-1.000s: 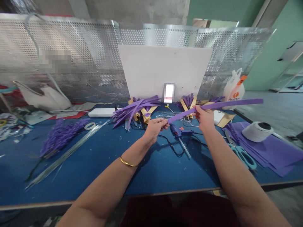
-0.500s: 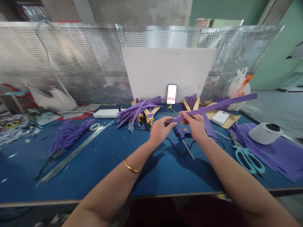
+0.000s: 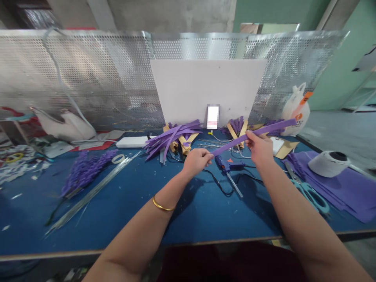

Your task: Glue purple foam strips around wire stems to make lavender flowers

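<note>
A long, narrow purple strip [image 3: 230,145] stretches between my two hands above the blue table. My left hand [image 3: 197,161] pinches its lower left end. Farther along it, my right hand [image 3: 259,148] is closed on the strip, and the far end sticks out to the upper right. Below the strip lies a blue glue gun [image 3: 227,165] with a clear glue stick [image 3: 235,185] poking out of its back. A bundle of cut purple strips [image 3: 176,137] rests behind my left hand, on top of wrapped tan paper pieces.
Teal-handled scissors [image 3: 311,196], purple sheets [image 3: 349,192] and a white thread cone [image 3: 329,163] are on the right. Purple flower sprigs [image 3: 85,170] and a bundle of thin wires [image 3: 96,192] lie left. A lit phone [image 3: 213,116] leans against the white board [image 3: 205,84].
My right hand has slid right along the strip, away from my left hand. More of the strip shows between them, and the glue gun is less covered.
</note>
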